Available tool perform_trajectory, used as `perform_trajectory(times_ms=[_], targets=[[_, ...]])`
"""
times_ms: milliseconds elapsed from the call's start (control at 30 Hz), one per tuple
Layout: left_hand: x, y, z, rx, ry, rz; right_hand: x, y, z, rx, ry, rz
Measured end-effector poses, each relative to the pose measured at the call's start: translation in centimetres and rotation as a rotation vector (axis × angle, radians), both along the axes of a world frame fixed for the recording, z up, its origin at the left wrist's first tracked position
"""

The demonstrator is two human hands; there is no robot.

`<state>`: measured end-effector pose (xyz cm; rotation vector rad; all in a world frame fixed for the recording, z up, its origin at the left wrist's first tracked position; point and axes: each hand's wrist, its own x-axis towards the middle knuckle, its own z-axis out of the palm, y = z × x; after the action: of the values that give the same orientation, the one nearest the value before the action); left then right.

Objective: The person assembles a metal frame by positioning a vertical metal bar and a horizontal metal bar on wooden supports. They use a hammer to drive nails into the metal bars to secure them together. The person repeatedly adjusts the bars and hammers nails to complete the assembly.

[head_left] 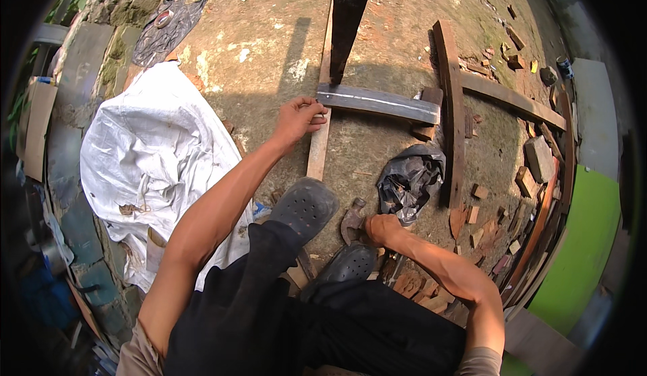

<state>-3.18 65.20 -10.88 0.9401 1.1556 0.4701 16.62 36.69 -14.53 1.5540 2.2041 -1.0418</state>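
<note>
My left hand (300,121) is pinched beside the left end of a grey wooden bar (381,102) with a white stripe along it. What its fingertips hold is too small to make out. Under that end runs a narrow pale wooden strip (319,148), pointing away from me. A dark upright post (350,25) meets the bar near the same end. Low on the right, my right hand (384,230) is closed round a claw hammer; the hammer's metal head (352,221) shows just above my shoe, while the handle is mostly hidden.
A white sack (158,153) lies at the left. Near my right hand sits a crumpled black plastic bag (411,180). A long brown beam (450,113) stretches beyond the bar's right end, joined by another timber (515,97). Wood offcuts and a green board (579,241) line the right side.
</note>
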Motion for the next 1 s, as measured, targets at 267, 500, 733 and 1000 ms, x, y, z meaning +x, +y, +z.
perform_trajectory(times_ms=[267,500,733,1000], targets=[[0.3,4.2,-1.9,0.399,0.114,0.061,0.8,-0.6,-2.4,0.024,0.032,0.025],[0.6,5.2,-2.0,0.627,0.340,-0.135,1.0,-1.4,-2.6,-0.092,0.049,-0.027],[0.6,5.0,-1.3,0.721,0.409,-0.214,0.2,2.6,2.8,-0.675,0.149,-0.324],[0.6,5.0,-1.2,0.789,0.409,-0.221,0.2,2.6,3.5,-0.516,0.203,-0.366]])
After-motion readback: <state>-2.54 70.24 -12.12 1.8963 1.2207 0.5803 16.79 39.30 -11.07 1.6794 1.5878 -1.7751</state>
